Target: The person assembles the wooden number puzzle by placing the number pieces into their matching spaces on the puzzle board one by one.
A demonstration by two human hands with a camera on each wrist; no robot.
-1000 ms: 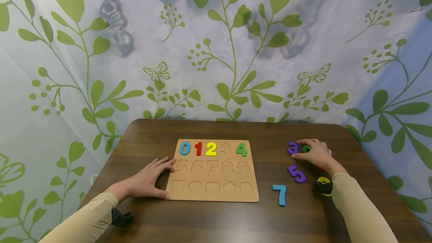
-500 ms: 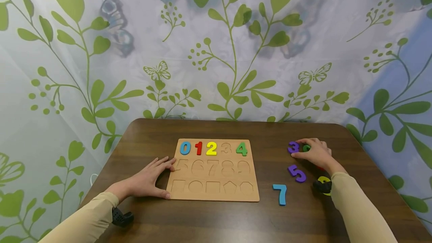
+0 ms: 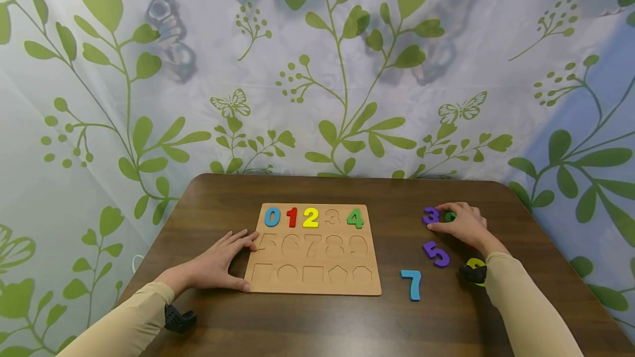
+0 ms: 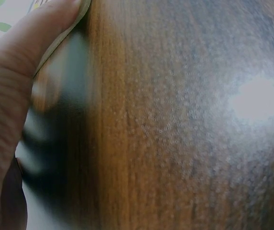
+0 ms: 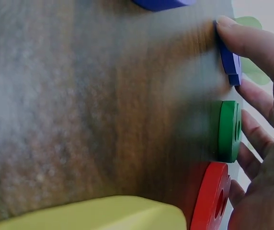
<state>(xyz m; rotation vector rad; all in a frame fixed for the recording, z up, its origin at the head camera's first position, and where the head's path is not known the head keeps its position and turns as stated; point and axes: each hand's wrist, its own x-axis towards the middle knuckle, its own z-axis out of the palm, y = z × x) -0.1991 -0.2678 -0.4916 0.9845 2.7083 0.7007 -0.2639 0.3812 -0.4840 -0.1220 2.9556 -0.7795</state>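
Observation:
A wooden number puzzle board (image 3: pixel 317 285) lies flat on the table, with a blue 0 (image 3: pixel 268 219), red 1 (image 3: pixel 292 218), yellow 2 (image 3: pixel 311 219) and green 4 (image 3: pixel 355 219) in its top row. My left hand (image 3: pixel 213 263) rests against its left side, fingers extended and thumb at the near corner. At the table's right, my right hand (image 3: pixel 463 225) pinches a purple number 3 (image 5: pixel 230 62) between thumb and index finger. Under that hand are a green piece (image 5: pixel 227 132) and a red piece (image 5: pixel 210 196), both partly hidden in the head view.
A purple 5 (image 3: pixel 436 254) and a blue 7 (image 3: pixel 411 285) lie between the board and my right forearm. A yellow piece (image 3: pixel 476 263) sits partly behind the black wrist camera (image 3: pixel 473 274). Behind the brown table (image 3: pixel 297 324) hangs a leaf-patterned curtain (image 3: pixel 317 70).

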